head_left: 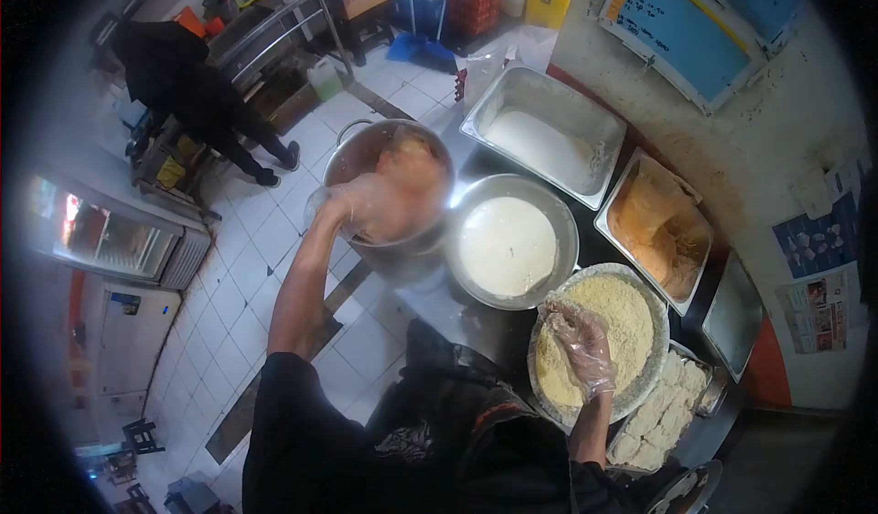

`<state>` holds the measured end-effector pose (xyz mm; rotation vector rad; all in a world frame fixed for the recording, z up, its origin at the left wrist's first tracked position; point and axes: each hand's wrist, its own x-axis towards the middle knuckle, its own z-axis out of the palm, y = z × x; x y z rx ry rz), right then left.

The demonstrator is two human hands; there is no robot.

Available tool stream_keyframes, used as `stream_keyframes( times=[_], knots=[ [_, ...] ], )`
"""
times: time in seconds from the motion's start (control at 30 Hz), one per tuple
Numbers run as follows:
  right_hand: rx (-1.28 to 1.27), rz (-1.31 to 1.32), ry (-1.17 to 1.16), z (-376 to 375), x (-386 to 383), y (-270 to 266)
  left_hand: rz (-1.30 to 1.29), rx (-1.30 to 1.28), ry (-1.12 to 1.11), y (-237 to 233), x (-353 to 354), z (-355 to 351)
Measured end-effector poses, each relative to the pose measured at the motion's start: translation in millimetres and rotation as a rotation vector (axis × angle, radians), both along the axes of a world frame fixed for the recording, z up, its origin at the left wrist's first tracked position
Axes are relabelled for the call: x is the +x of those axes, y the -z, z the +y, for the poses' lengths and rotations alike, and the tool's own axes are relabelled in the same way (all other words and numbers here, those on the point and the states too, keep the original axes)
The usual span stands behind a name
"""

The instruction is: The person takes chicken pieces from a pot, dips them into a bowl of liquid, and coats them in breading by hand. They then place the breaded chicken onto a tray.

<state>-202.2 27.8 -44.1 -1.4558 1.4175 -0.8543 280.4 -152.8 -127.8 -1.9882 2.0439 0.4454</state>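
My left hand [366,208], in a clear plastic glove, reaches into a metal pot [340,159] of raw-looking meat [410,168]; motion smears its fingers. My right hand [581,345], also in a clear glove, is in a round metal basin [538,368] of pale yellow crumbs [622,308]. Its fingers point down and are closed round something I cannot make out. Between the two hands sits a metal bowl of white liquid [508,246]. A tray of pale coated pieces [660,409] lies right of the basin.
Behind the bowls are a steel pan of white powder [540,144] and a pan of orange-brown powder [663,230]. An empty-looking metal tray [734,317] leans by the wall. A person in dark clothes [183,84] stands at a far counter, upper left.
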Motion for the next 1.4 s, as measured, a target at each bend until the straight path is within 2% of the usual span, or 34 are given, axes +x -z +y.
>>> stream_keyframes(
  times=[0.2,0.27,0.33,0.37,0.43,0.47,0.53,0.57,0.63,0.7,0.77,0.8,0.87,0.9,0.97,1.0,1.03,1.1,1.13,1.17,1.2,1.23,1.3,1.37,1.4],
  knots=[
    [0.023,0.001,0.035,2,4,0,0.044,-0.044,0.049,-14,19,-1],
    [0.031,-0.036,0.051,2,5,2,0.059,-0.063,0.061,-45,14,9],
    [0.037,-0.143,0.036,2,6,6,0.419,-0.118,-0.073,-122,-11,30],
    [0.040,-0.143,0.034,0,8,2,0.418,-0.115,-0.076,-133,-10,33],
    [0.055,-0.089,-0.026,-4,15,-11,0.986,-0.197,-0.130,-150,-9,38],
    [0.057,-0.093,-0.029,-4,20,-12,0.982,-0.196,-0.133,-162,-11,44],
    [0.244,-0.491,0.070,-5,31,-12,1.332,-0.189,-0.347,-179,-26,61],
    [0.246,-0.494,0.075,-9,37,-15,1.329,-0.185,-0.345,-176,-35,66],
    [0.029,-0.188,-0.156,-25,49,-24,1.491,-0.278,-0.348,-167,-64,77],
    [0.008,-0.158,-0.200,-37,69,-30,1.552,-0.194,-0.451,-174,-106,96],
    [-0.074,-0.283,-0.152,-42,90,-28,1.783,-0.314,-0.281,-125,-135,102],
    [-0.075,-0.275,-0.132,-45,96,-30,1.792,-0.295,-0.268,-113,-149,102],
    [0.283,-0.692,-0.056,-48,103,-35,1.965,-0.059,-0.211,-97,-175,104],
    [0.281,-0.688,-0.042,-48,104,-35,1.971,-0.044,-0.206,-92,-186,106],
    [0.323,-0.738,0.080,-48,103,-31,2.200,-0.043,-0.195,-96,-206,108],
    [0.323,-0.734,0.088,-48,97,-25,2.078,0.024,-0.322,-102,-210,108],
    [0.249,-0.706,0.071,-49,90,-20,2.081,0.032,-0.324,-102,-215,111],
    [0.176,-0.674,0.060,-48,83,-13,2.106,0.068,-0.614,-100,-223,116],
    [-0.157,-0.416,0.090,-50,83,-16,2.108,0.080,-0.614,-101,-224,117],
    [-0.482,-0.144,0.116,-52,83,-20,2.252,0.227,-0.741,-103,-226,118],
    [-0.611,-0.022,-0.002,-57,75,-23,2.386,0.381,-0.871,-103,-228,118],
    [-0.611,-0.017,0.001,-56,69,-24,2.389,0.389,-0.869,-101,-231,116],
    [-0.482,0.254,-0.092,-47,61,-24,2.079,0.184,-0.770,-94,-234,115],
    [-0.447,0.198,-0.113,-42,59,-17,2.019,0.187,-0.682,-99,-234,113],
    [-0.233,-0.143,0.019,-39,62,-8,2.061,0.120,-0.641,-91,-236,115]
  ],
)
